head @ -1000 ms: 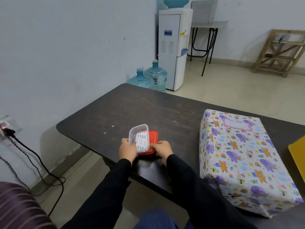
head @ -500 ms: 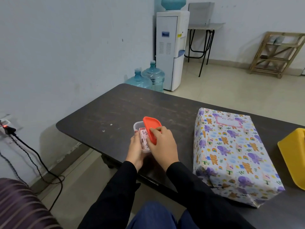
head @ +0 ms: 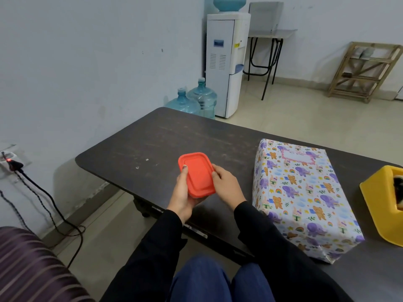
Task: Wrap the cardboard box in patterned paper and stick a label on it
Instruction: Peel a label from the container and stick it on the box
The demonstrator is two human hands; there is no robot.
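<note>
Wrapped box (head: pixel 305 199): the cardboard is fully hidden under patterned paper. It lies on the desk (head: pixel 174 136), right of centre in the frame. From frame left: the left grip (head: pixel 182 192) cradles a red-lidded container (head: pixel 199 175) from below, thumb on the lid's left rim; the tub beneath the lid is hidden. The right grip (head: pixel 226 186) pinches the lid's right rim. The box sits just right of the right grip, apart from both. A pink-bordered label (head: pixel 296 158) is on its far top face, writing illegible. A yellow holder (head: pixel 379 201) at the right edge is cut off, contents indistinct.
</note>
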